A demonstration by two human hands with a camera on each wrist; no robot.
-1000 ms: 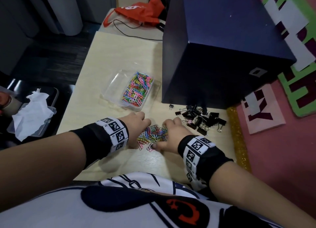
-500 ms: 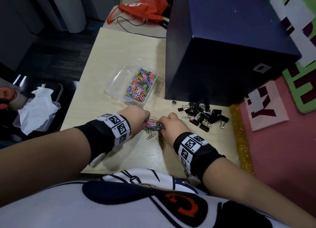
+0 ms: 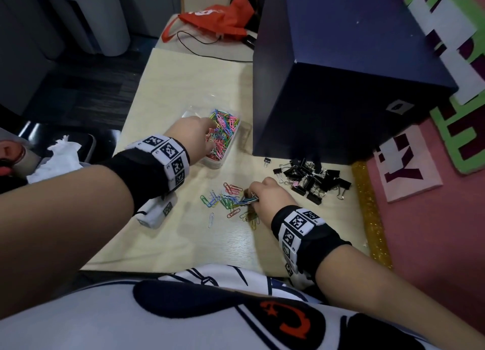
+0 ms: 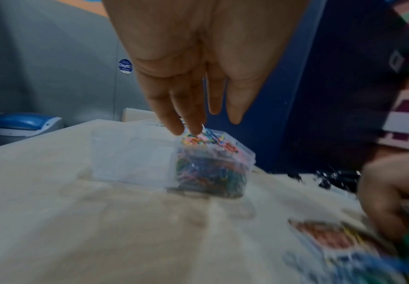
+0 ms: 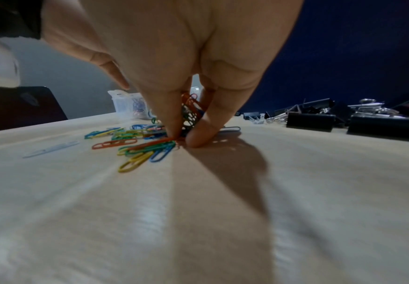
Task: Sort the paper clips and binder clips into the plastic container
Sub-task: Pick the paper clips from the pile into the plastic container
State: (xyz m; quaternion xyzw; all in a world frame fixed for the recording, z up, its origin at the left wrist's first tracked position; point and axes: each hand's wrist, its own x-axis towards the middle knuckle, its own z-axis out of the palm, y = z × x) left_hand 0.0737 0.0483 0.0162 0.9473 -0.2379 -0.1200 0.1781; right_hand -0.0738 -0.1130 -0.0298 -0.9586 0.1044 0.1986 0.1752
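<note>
Reaching over the container (image 3: 223, 160), the left hand (image 3: 193, 134) hangs with fingers straight and spread above the clips (image 3: 223, 132) filling its right compartment; it holds nothing. The container's long axis runs away from the person, tilted right. The right hand (image 3: 270, 200), fingertips down on the table (image 3: 183, 87), pinches a bunch of loose clips (image 3: 225, 200) left of the binder clips (image 3: 312, 179).

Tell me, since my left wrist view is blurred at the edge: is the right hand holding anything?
Observer: Yes, the right hand pinches a bunch of paper clips against the table.
Operator: And the black ones?
Observer: The binder clips lie heaped beside the dark blue box; none show in the plastic container.
Operator: Much left to sort?
Observer: Several loose paper clips beside that hand; a white clip lies apart.
</note>
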